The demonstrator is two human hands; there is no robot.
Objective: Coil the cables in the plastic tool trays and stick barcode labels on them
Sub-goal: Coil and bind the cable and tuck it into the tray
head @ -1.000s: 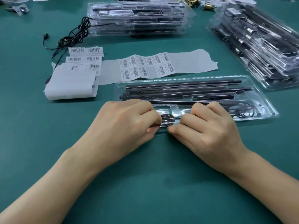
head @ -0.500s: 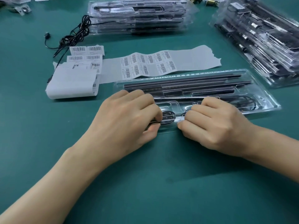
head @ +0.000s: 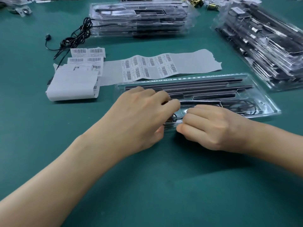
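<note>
A clear plastic tool tray [head: 262,102] with long black tools lies across the green mat in front of me. A thin black cable [head: 173,116] forms a small coil at the tray's near edge, between my hands. My left hand [head: 141,115] pinches this cable with curled fingers. My right hand [head: 211,126] is curled at the tray's front rim, gripping the cable's other side; its fingertips are hidden. More black cable [head: 246,107] lies looped in the tray's right pocket. A strip of barcode labels [head: 147,66] lies just behind the tray.
A folded wad of label backing paper [head: 73,86] sits left of the tray. A stack of filled trays [head: 139,17] stands at the back, with a loose black cable [head: 73,40] beside it. Another tray stack [head: 265,43] lies at the right.
My left hand has lifted slightly and shifted over the tray's left part. My right hand has drawn a little rightward along the front rim. The coil between them stays small.
</note>
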